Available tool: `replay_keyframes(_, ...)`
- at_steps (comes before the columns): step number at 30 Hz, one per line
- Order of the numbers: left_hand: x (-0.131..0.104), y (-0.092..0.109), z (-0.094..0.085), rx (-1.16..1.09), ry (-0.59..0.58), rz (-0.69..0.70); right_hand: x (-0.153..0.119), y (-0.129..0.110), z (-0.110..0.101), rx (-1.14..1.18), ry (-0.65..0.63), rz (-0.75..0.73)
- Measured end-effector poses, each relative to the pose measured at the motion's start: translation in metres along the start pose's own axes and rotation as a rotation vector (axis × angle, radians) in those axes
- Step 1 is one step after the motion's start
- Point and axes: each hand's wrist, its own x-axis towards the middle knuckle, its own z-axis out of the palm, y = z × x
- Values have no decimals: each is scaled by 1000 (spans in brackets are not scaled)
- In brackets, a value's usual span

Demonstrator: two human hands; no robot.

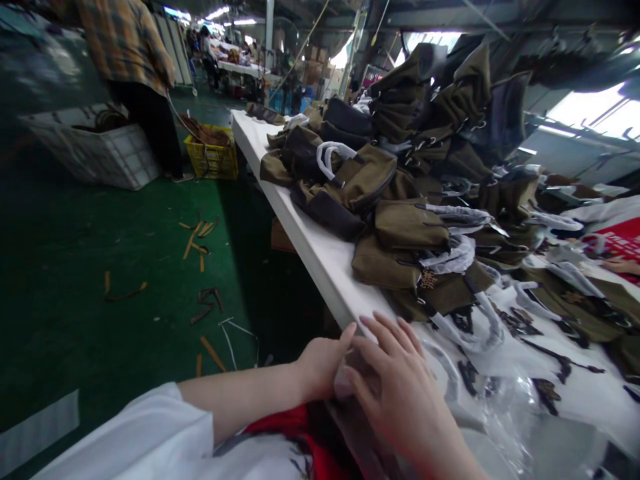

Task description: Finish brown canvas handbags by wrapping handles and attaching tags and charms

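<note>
At the near edge of the white table, my left hand (323, 363) is closed around the far end of a dark brown piece of soft material (353, 427), its thumb pointing up. My right hand (400, 380) lies over the same piece from the other side, thumb and fingers gripping it. A pale, shiny bit shows between the hands. What the piece is I cannot make out, as both hands cover much of it. Just beyond my fingers lies an olive-brown handbag (387, 263) with plastic-wrapped handles.
Olive and dark brown handbags (435, 120) are heaped along the white table (320, 260). Clear plastic (510, 407) and dark tags (547, 393) lie at right. On the green floor are strap scraps (195, 240), a yellow crate (215, 157) and a white bin (110, 157) beside a standing person (133, 60).
</note>
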Motion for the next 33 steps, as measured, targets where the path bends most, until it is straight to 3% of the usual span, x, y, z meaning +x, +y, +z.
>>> replay_keyframes(2, -2, -3, -1, 52, 63, -89, -12, 7, 11, 35, -134, 92)
replay_keyframes(5, -2, -17, -8, 9, 171, -279, -46, 18, 28, 40, -206, 105)
replay_keyframes(7, -1, -25, -11, -27, 133, -304, -69, 25, 44, 26, -271, 48)
replay_keyframes(10, 1, -26, -12, -15, 36, -219, -95, 31, 72, -27, -368, 59)
replay_keyframes(14, 4, -13, -12, 67, -114, -144, -109, 36, 89, -194, -249, 130)
replay_keyframes(16, 5, -9, -13, 82, -155, -139, -110, 38, 87, -265, -190, 197)
replay_keyframes(18, 4, -7, -15, 78, -156, -130, -110, 40, 83, -260, -254, 285)
replay_keyframes(21, 3, -8, -15, 53, -140, -90, -104, 43, 77, -91, -436, 332)
replay_keyframes(24, 3, -10, -13, -8, -127, -41, -93, 46, 80, 93, -409, 285)
replay_keyframes(26, 3, -11, -12, -84, -119, -6, -86, 47, 91, 140, -290, 226)
replay_keyframes(29, 3, -13, -10, -191, -80, 26, -76, 46, 123, 118, -167, 145)
replay_keyframes(33, 2, -16, -6, -243, -67, 104, -56, 36, 169, 130, -333, 102)
